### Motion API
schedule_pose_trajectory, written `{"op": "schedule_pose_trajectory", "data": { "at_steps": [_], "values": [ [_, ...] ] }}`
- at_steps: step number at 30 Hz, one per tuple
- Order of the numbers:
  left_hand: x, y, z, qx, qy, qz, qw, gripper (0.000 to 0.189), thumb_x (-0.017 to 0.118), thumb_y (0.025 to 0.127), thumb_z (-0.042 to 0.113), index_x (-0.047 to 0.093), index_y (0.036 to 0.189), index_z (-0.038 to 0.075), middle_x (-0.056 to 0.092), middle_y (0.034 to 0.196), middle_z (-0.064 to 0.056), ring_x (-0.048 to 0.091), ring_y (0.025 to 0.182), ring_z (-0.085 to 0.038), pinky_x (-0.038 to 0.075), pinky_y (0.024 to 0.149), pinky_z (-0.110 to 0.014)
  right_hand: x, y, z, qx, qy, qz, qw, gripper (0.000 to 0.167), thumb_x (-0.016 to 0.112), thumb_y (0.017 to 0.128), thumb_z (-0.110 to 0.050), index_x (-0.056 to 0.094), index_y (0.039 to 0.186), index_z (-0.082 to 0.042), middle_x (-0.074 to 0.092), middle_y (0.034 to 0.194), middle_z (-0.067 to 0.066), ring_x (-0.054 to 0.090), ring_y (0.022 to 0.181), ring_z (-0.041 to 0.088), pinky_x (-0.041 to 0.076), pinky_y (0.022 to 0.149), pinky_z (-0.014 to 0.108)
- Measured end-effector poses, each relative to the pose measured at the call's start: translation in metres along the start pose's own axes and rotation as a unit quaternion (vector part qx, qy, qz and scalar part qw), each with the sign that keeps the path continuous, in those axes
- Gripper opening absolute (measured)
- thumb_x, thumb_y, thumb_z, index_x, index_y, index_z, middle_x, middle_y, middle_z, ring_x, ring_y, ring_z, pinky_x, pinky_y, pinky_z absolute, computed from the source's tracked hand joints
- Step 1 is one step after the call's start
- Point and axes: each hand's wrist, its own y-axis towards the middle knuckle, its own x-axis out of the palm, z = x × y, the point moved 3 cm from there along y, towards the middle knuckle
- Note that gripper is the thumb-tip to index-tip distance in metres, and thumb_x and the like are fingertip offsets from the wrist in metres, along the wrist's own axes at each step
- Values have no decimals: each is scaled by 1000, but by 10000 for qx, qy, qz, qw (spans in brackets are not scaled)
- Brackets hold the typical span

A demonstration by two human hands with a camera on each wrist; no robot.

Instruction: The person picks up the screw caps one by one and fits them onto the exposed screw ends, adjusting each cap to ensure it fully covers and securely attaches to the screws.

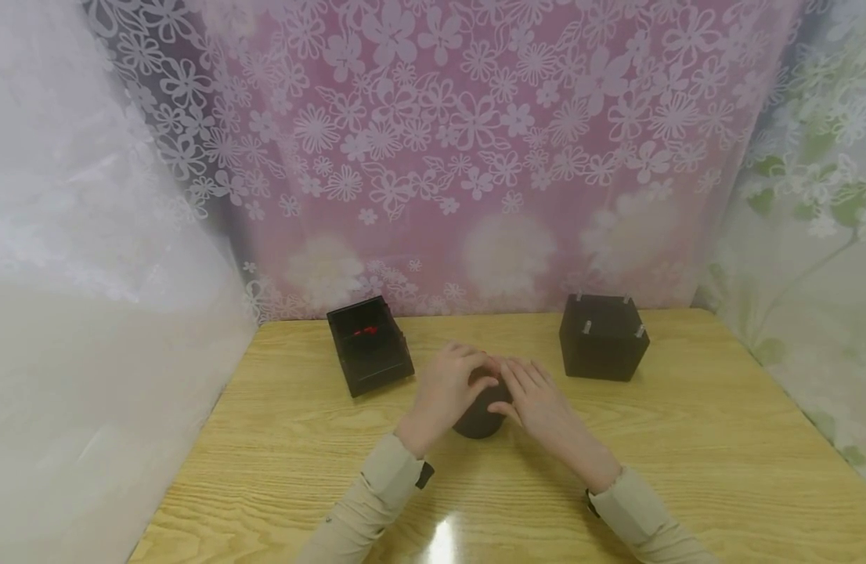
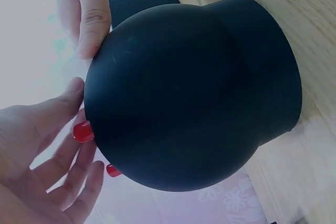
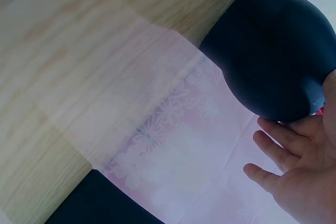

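Near the front middle of the table stands a black vessel [image 1: 479,423], round-bodied with a narrower collar at its base. My left hand [image 1: 447,384] is over its top from the left; in the left wrist view the thumb [image 2: 60,106] comes up to the top edge and the fingers are loosely bent. Two glossy red pieces [image 2: 83,131] show at that edge beside these fingers. My right hand [image 1: 542,403] touches the vessel's top from the right; its fingers [image 3: 278,140] are nearly straight and spread. The vessel's top is hidden behind the hands in the head view.
A black open box [image 1: 373,376] with small red pieces [image 1: 366,330] inside stands at the back left of the wooden table [image 1: 278,470]. At the back right is a black block [image 1: 602,360] with small clear pegs on top. Flowered curtains [image 1: 440,157] hang behind.
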Motion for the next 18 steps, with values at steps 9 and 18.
{"op": "schedule_pose_trajectory", "data": {
  "at_steps": [9, 18],
  "values": [
    [-15, -6, -9, -70, -485, 1025, 9935, 14, 75, 93, 20, 78, 105, 13, 76, 101, 0, 70, 90, -15, 59, 75, -25, 0, 1, -2, 8, -76, -97, 9999, 81, 24, 104, -57, 50, 142, 10, 62, 130, 26, 60, 119, 42, 47, 103, 60],
    [-23, -21, -27, -456, -498, 1106, 9916, 25, 72, 96, 19, 73, 120, 13, 73, 121, -4, 66, 116, -24, 53, 102, -43, 1, 0, -1, 151, 95, -168, 9997, 83, 24, 103, -59, 47, 145, 8, 60, 133, 25, 57, 122, 42, 45, 105, 61]
  ]
}}
